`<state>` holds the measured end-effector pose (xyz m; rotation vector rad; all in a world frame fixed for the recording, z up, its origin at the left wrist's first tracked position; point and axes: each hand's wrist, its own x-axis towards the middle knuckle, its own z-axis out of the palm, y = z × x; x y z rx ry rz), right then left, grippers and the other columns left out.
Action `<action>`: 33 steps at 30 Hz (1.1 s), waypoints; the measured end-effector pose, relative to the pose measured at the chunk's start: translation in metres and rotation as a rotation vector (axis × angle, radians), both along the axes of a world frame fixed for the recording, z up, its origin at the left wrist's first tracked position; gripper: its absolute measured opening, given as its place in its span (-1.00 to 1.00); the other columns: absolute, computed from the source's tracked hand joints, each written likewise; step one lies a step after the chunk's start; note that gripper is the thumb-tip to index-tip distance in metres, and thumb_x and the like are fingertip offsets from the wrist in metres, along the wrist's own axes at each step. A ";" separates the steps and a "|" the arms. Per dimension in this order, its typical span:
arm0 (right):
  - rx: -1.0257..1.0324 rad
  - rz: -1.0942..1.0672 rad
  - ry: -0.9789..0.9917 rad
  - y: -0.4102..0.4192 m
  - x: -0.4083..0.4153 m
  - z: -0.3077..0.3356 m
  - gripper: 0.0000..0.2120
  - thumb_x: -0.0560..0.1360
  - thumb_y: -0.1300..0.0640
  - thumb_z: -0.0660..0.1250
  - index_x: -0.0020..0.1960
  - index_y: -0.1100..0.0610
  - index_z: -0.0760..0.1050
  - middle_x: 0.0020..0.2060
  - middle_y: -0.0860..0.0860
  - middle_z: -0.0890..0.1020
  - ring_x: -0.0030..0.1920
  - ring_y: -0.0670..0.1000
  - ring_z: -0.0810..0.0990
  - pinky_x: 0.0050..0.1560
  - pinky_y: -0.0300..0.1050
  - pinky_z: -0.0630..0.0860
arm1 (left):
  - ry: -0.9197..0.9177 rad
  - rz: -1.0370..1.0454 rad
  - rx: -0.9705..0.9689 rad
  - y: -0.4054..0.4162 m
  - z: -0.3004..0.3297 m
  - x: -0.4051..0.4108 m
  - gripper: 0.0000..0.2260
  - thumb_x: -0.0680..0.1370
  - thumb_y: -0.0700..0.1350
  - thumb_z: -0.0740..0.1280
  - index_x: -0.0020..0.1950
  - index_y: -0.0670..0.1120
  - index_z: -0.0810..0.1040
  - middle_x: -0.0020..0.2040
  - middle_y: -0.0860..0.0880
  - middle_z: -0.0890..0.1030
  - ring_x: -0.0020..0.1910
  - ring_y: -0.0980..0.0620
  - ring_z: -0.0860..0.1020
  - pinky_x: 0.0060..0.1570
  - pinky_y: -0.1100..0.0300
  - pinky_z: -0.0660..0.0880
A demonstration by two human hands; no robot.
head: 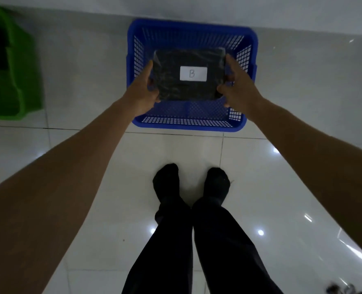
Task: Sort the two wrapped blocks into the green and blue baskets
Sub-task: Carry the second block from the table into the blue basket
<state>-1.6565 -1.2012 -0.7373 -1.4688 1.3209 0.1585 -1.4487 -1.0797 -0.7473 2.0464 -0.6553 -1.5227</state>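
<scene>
While both hands grip it, block (188, 75) level – label (193, 73) up

So the basket (191, 122) sits on the floor (91, 155) straight ahead, right up by the far wall (197, 7). A second basket (16, 81) is off to the far left, well apart from the first one, also on the floor, with something inside it that I can't make out. The wrapped block (175, 81) is over the middle basket, label (193, 73) facing up, with the left hand (141, 92) on its left edge and the right hand (237, 88) on its right edge. The person's feet (192, 183) are on the floor on the near side of that basket, a bit apart from it.
</scene>
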 end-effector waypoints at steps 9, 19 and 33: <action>-0.124 -0.021 -0.038 -0.027 0.011 -0.083 -0.25 0.57 0.29 0.27 0.61 0.07 -0.07 0.47 0.13 0.38 0.39 0.12 0.45 0.39 0.10 0.43 | -0.112 -0.079 -0.101 -0.029 -0.074 0.009 -0.37 0.60 -0.16 0.23 0.57 0.02 -0.06 0.51 -0.09 0.28 0.37 -0.05 0.41 0.20 0.21 0.53; -0.201 0.007 -0.057 -0.036 0.015 -0.101 -0.28 0.59 0.31 0.24 0.61 0.13 -0.09 0.53 0.06 0.28 0.48 0.02 0.33 0.44 -0.18 0.32 | -0.164 -0.118 -0.074 -0.040 -0.087 0.013 -0.36 0.61 -0.11 0.21 0.57 0.06 -0.10 0.55 -0.05 0.21 0.43 -0.08 0.36 0.41 -0.11 0.34; -0.157 0.097 0.079 -0.053 0.011 0.006 -0.30 0.60 0.06 0.25 0.61 0.01 -0.05 0.27 0.19 0.57 0.28 0.19 0.52 0.13 -0.14 0.38 | -0.183 -0.280 0.130 -0.034 0.034 0.028 -0.59 0.59 -0.02 0.19 0.43 -0.06 0.32 0.32 -0.16 0.51 0.20 -0.10 0.52 0.23 0.02 0.46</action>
